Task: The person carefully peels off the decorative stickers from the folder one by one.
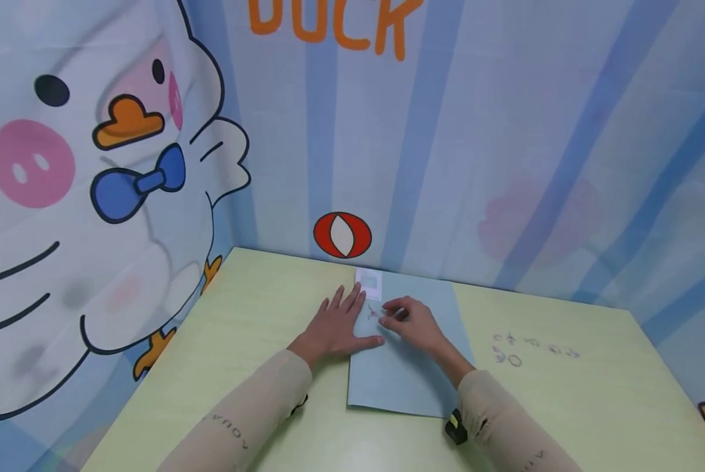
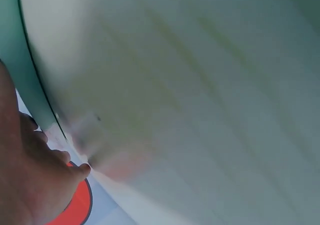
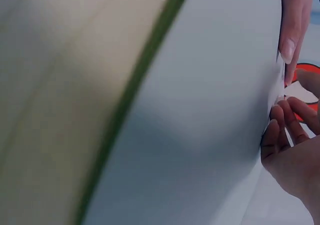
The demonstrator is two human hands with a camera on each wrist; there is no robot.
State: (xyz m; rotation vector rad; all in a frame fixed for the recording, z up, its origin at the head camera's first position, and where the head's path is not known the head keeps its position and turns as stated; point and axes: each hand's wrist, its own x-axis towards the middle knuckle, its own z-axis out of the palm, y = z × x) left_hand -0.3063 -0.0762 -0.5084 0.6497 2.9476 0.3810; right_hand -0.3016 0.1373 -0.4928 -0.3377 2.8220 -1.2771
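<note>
A light blue sheet (image 1: pixel 399 380) lies on the table, its far end close to the backdrop. My left hand (image 1: pixel 336 328) rests spread over the sheet's left edge, its fingertips by a small white-and-pink card (image 1: pixel 368 284) at the far left corner. Just right of those fingers is a tiny clear sticker with reddish marks (image 1: pixel 372 313). My right hand (image 1: pixel 412 321) has bent fingers, and its thumb and index finger pinch at the sticker's right side. In the right wrist view the right hand's fingertips (image 3: pixel 280 110) sit low by the sheet, the sticker itself too small to make out.
Several small clear pieces with faint outlines (image 1: pixel 514 360) lie on the pale yellow table (image 1: pixel 600 406) to the right of the sheet. A printed fabric backdrop (image 1: pixel 364 131) with a duck (image 1: pixel 134 183) stands behind and to the left.
</note>
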